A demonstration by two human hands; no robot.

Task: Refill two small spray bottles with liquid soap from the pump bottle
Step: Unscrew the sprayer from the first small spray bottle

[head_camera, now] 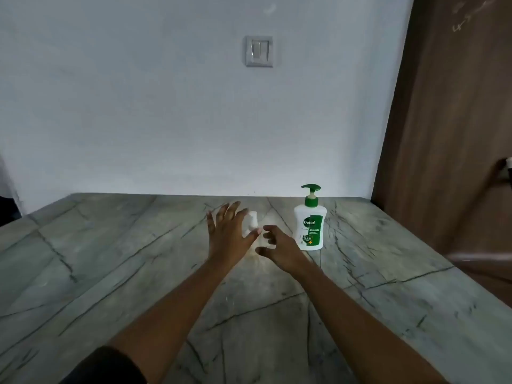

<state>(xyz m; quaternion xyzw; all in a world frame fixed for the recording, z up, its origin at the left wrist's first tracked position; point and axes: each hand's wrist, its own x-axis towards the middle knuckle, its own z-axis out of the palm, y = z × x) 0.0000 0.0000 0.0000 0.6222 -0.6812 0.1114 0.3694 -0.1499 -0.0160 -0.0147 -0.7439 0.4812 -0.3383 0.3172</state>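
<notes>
Bottle (251, 221): small, light, probably slick; I'd pinch its body.
Left fingers (231, 209): spread beside it.
Right fingers (268, 234): loosely curled, empty.

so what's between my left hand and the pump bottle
In the head view: a blurred small white bottle beside the left hand, then the right hand, then a bare strip of counter before the pump bottle.

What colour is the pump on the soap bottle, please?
The pump is green, seen clearly in the head view.
</notes>
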